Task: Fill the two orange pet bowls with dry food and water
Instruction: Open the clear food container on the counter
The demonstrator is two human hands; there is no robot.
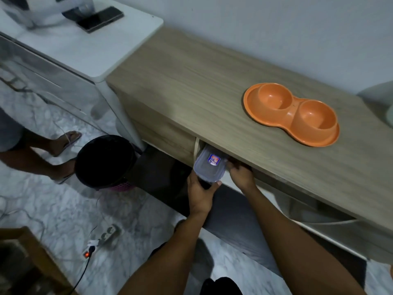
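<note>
An orange double pet bowl [291, 113] sits on the wooden cabinet top [191, 81] at the right; both wells look empty. Below the top's front edge, a clear plastic container with a lid and a blue label [209, 163] pokes out of the cabinet's open shelf. My left hand [201, 192] grips the container's near end from below. My right hand [241, 174] curls around its right side, fingertips partly hidden under the cabinet edge. What the container holds cannot be seen.
A white appliance [89, 50] with a phone [100, 19] on it stands left of the cabinet. On the marble floor are a black bin [106, 162], a power strip [104, 237] with cable, and another person's legs [42, 152]. A wooden frame [32, 262] is at bottom left.
</note>
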